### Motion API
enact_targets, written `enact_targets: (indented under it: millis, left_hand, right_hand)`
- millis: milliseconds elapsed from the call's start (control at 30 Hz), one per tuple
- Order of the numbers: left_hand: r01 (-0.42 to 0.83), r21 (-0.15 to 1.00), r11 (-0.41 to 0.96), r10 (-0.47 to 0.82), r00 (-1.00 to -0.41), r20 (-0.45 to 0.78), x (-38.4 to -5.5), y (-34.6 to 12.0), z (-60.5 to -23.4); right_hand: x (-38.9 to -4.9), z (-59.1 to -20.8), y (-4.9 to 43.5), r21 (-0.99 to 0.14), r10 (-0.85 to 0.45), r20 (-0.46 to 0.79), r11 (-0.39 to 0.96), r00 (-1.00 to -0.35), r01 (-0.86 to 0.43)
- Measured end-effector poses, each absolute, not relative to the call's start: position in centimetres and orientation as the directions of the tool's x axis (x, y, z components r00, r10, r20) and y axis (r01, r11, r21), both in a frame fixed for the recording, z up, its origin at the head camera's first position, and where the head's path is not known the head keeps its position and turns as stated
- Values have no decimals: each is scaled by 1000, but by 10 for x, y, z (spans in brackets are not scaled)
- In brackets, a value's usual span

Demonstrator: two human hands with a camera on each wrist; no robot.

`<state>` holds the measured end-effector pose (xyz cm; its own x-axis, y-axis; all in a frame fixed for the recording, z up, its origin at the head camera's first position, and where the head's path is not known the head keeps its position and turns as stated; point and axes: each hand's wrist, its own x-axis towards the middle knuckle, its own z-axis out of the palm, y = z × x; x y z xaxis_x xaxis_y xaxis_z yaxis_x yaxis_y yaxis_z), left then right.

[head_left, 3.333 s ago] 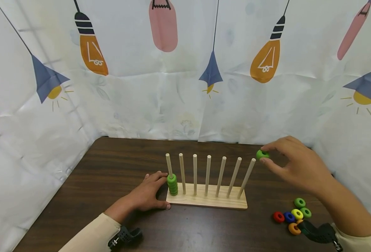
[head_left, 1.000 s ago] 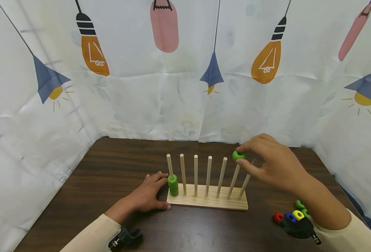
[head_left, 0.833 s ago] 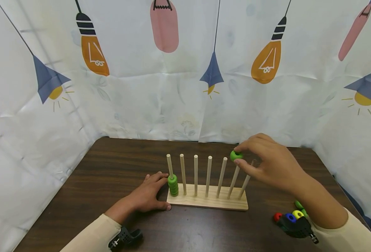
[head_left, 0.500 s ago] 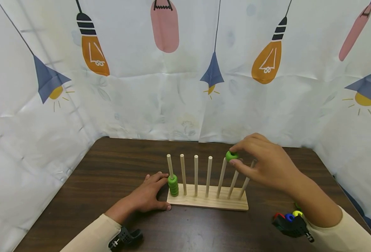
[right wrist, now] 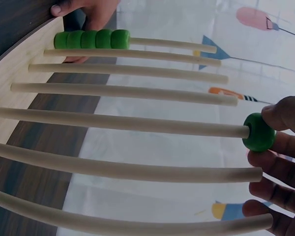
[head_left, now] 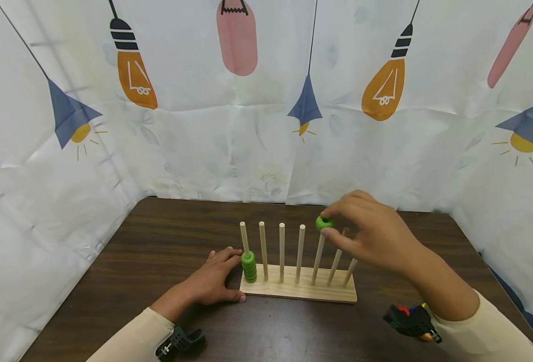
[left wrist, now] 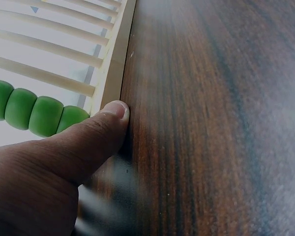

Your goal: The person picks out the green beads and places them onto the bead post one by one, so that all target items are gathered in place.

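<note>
My right hand [head_left: 370, 229] pinches a green ring bead [head_left: 324, 222] between thumb and index finger. In the right wrist view this bead [right wrist: 259, 132] is right at the tip of the third peg [right wrist: 137, 124] from the right. The pegs stand upright in a row on a pale wooden base [head_left: 293, 290]. A stack of green beads [head_left: 249, 266] fills the lower part of the leftmost peg. My left hand [head_left: 214, 276] holds the base's left end, thumb against its front edge; the left wrist view shows that thumb [left wrist: 96, 137] beside the stacked green beads [left wrist: 45, 116].
Right of the base, a red bead [head_left: 404, 310] and an orange bead [head_left: 426, 337] show from behind the black right wrist strap [head_left: 409, 322], which largely hides the loose beads there. A dark wood table [head_left: 158, 241] carries everything. A printed white curtain [head_left: 203, 151] hangs behind.
My right hand has carried the green bead leftward along the peg tops, from beyond the rightmost peg to the third from the right. The left hand and stack stayed put. The right wrist now covers more loose beads.
</note>
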<state>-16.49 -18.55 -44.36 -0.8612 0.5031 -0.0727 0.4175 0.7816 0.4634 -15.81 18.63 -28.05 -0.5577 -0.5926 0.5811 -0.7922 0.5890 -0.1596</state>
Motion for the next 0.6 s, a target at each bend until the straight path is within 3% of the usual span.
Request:
enact_targets:
  millis: [600]
  left_hand:
    - [436,473,766,518,-854,-50,-163,-185,-441]
  right_hand:
    - [-163,-281,170,-179,-605,588,549,-536,-817]
